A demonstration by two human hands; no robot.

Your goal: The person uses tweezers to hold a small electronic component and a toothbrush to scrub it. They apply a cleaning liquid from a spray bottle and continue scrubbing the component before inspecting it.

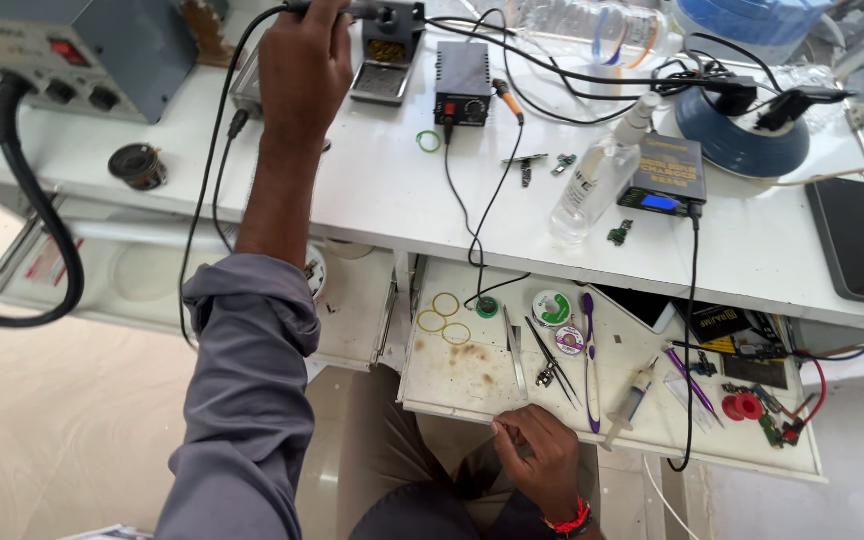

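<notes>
White counter (372, 190) carries everything. Grey-blue rework station (72, 50) sits at its far left corner, a black hose looping down off it. Open drawer (452, 375) hangs under the counter front, holding tweezers, rubber bands, solder reels and a purple toothbrush.

Left hand (304, 70) is up at the counter's far edge, right of the station, fingers wrapped shut around the soldering iron handle (352, 10). Handle lies roughly level along the counter's back edge, long axis left to right, working end pointing right toward the iron stand (389, 50); the tip itself is hidden at the stand. Its cord drops from the hand's left side over the counter front.

Right hand (542, 455) is low, at the drawer's front lip, fingers pressed together, pinching something very small; too tiny to tell what.

Progress, as a judgement: iron looks to be at or just off its stand, not on any work. No board under the tip; small green boards lie mid-counter near the clear bottle (592, 185). Soldering itself not yet begun, or paused.
</notes>
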